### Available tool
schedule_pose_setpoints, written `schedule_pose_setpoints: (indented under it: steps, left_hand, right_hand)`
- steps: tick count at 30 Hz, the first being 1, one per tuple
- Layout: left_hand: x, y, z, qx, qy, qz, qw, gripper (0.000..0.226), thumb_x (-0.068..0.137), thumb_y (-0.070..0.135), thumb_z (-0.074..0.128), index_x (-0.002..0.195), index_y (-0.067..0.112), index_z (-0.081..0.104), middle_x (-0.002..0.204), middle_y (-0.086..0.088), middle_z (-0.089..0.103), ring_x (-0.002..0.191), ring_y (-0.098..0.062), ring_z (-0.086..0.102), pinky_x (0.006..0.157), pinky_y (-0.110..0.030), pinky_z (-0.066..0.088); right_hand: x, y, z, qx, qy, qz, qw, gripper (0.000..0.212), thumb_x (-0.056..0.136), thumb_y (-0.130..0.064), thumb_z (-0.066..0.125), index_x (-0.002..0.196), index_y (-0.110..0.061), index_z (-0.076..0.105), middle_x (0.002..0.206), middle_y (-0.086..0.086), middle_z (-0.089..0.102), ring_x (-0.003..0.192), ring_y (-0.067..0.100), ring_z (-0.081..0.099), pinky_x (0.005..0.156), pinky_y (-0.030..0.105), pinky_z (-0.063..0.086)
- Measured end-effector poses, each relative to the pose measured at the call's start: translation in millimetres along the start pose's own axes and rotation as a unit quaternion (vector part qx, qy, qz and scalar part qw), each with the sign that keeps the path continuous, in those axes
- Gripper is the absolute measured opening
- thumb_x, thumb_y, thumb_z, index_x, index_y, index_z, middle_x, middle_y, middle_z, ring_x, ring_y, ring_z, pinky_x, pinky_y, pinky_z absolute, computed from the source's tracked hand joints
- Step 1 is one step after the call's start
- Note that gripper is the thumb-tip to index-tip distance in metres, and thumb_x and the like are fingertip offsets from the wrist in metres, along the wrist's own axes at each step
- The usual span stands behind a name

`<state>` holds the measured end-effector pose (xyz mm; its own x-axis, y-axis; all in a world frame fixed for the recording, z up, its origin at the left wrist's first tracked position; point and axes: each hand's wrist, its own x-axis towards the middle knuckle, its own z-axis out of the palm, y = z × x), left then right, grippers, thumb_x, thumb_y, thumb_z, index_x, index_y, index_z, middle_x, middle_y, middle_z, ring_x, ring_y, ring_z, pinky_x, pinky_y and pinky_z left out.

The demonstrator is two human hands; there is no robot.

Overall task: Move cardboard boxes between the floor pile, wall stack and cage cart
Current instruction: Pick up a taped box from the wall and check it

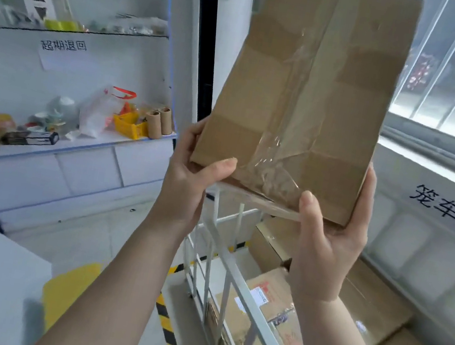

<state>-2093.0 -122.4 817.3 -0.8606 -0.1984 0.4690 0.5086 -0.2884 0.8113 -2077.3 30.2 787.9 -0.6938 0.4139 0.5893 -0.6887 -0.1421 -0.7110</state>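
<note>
Box, flat brown taped cardboard (302, 94): we clasp its lower corners, left hand (192, 178) and right hand (329, 237), above white wire cage cart (233, 275).

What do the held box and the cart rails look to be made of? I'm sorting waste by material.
The box looks like plain brown cardboard, matte, with glossy clear tape wrinkled down its middle and peeling loose at the bottom edge between the left hand and right hand. The cart rails look like white-painted metal bars, smooth and straight, though the picture cannot confirm metal.
</note>
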Motion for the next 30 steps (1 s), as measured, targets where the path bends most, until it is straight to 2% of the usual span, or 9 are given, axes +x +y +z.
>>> schedule_pose_setpoints:
  steps: [2, 6, 11, 14, 17, 20, 25, 28, 30]
  left_hand:
    - [13, -17, 0, 0.003, -0.013, -0.026, 1.000, 0.050, 0.057, 0.017, 0.071, 0.104, 0.024, 0.057, 0.100, -0.001, 0.064, 0.089, -0.012, 0.064, 0.076, -0.020, 0.050]
    - [43, -54, -6, 0.006, -0.040, -0.069, 0.997, 0.050, 0.059, 0.011, 0.073, 0.105, 0.025, 0.058, 0.093, 0.005, 0.068, 0.087, -0.011, 0.065, 0.075, -0.018, 0.050]
    - [96, -102, -25, 0.021, -0.060, -0.128, 0.990, 0.055, 0.055, 0.018, 0.075, 0.108, 0.022, 0.058, 0.094, 0.003, 0.068, 0.085, -0.012, 0.066, 0.073, -0.020, 0.051]
    - [133, -132, -42, 0.021, -0.074, -0.177, 0.981, 0.050, 0.061, 0.010, 0.071, 0.108, 0.019, 0.057, 0.095, -0.002, 0.067, 0.085, -0.016, 0.065, 0.071, -0.023, 0.053]
    - [171, -162, -63, 0.051, -0.095, -0.209, 0.972, 0.056, 0.054, 0.018, 0.075, 0.107, 0.022, 0.058, 0.105, -0.009, 0.065, 0.094, -0.024, 0.062, 0.085, -0.036, 0.051]
    - [201, -191, -85, 0.073, -0.110, -0.247, 0.960, 0.053, 0.056, 0.016, 0.073, 0.106, 0.025, 0.058, 0.107, -0.007, 0.064, 0.093, -0.024, 0.062, 0.090, -0.043, 0.049]
    - [241, -242, -126, 0.086, -0.125, -0.311, 0.938, 0.049, 0.060, 0.014, 0.068, 0.107, 0.023, 0.057, 0.102, -0.002, 0.062, 0.089, -0.019, 0.062, 0.084, -0.036, 0.050]
    - [257, -268, -150, 0.099, -0.136, -0.343, 0.924, 0.041, 0.064, 0.013, 0.071, 0.101, 0.026, 0.056, 0.096, 0.004, 0.062, 0.083, -0.011, 0.062, 0.072, -0.023, 0.047]
    - [266, -287, -167, 0.106, -0.150, -0.368, 0.912, 0.041, 0.066, 0.013, 0.071, 0.101, 0.026, 0.055, 0.098, 0.004, 0.062, 0.086, -0.012, 0.062, 0.073, -0.023, 0.047]
  right_hand:
    - [5, 15, -1, -0.015, 0.018, 0.006, 1.000, 0.078, 0.076, -0.024, 0.062, 0.145, -0.005, 0.032, 0.136, 0.016, 0.052, 0.112, 0.019, 0.058, 0.097, 0.030, 0.048]
    - [11, 52, 2, -0.044, 0.066, 0.027, 0.996, 0.072, 0.078, -0.011, 0.063, 0.144, -0.005, 0.034, 0.124, -0.013, 0.057, 0.103, -0.006, 0.059, 0.087, 0.012, 0.045]
    - [24, 109, 20, -0.106, 0.113, 0.078, 0.985, 0.067, 0.084, -0.003, 0.064, 0.144, -0.013, 0.036, 0.111, -0.037, 0.056, 0.101, -0.020, 0.054, 0.083, 0.002, 0.040]
    - [33, 146, 41, -0.125, 0.144, 0.110, 0.975, 0.071, 0.079, -0.020, 0.065, 0.144, -0.023, 0.036, 0.128, -0.027, 0.051, 0.112, -0.016, 0.051, 0.090, 0.004, 0.040]
    - [38, 185, 64, -0.147, 0.171, 0.152, 0.962, 0.073, 0.076, -0.030, 0.062, 0.144, -0.029, 0.035, 0.138, -0.023, 0.045, 0.121, -0.016, 0.043, 0.097, 0.003, 0.035]
    - [39, 225, 84, -0.178, 0.187, 0.180, 0.949, 0.072, 0.083, -0.025, 0.067, 0.146, -0.027, 0.032, 0.128, -0.034, 0.040, 0.107, -0.033, 0.037, 0.090, -0.007, 0.029]
    - [41, 284, 114, -0.236, 0.194, 0.247, 0.920, 0.068, 0.089, -0.018, 0.063, 0.147, -0.027, 0.030, 0.119, -0.039, 0.038, 0.097, -0.038, 0.036, 0.082, -0.010, 0.028]
    - [41, 310, 129, -0.263, 0.190, 0.283, 0.903, 0.069, 0.089, -0.022, 0.063, 0.148, -0.029, 0.027, 0.128, -0.031, 0.037, 0.109, -0.022, 0.038, 0.095, 0.005, 0.028]
    - [41, 327, 138, -0.274, 0.191, 0.305, 0.892, 0.071, 0.089, -0.023, 0.063, 0.148, -0.029, 0.026, 0.132, -0.027, 0.033, 0.119, -0.011, 0.032, 0.101, 0.014, 0.025]
